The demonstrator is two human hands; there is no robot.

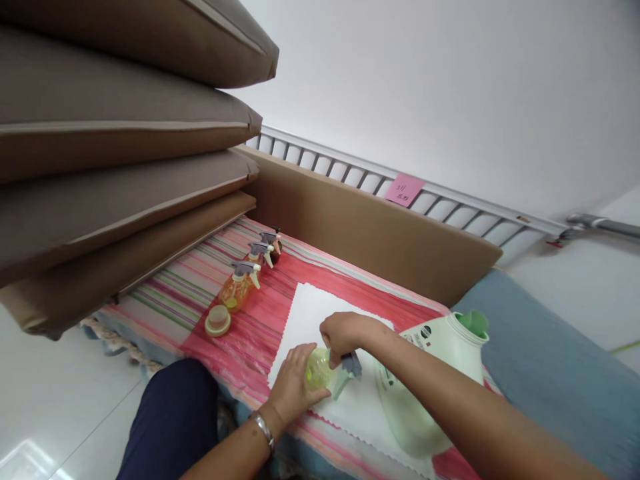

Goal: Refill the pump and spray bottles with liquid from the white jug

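My left hand [290,383] wraps round a clear spray bottle [318,371] with yellow-green liquid, tilted over a white cloth [311,307]. My right hand [346,333] is closed at the bottle's neck, beside its grey and pale green trigger head [352,365]. Its fingertips are partly hidden. Just right of the bottle stands a large pale green jug [417,413] with a darker green piece in its mouth, and my right forearm crosses in front of it. Left of the cloth is a round pale cap [218,321].
Amber spray bottles [235,295] with grey trigger heads stand in a row on the striped red cover [205,267]. Thick brown cushions [125,150] are stacked at the left. A brown board [360,220] and a metal rail [320,155] with a pink note [404,189] run along the back.
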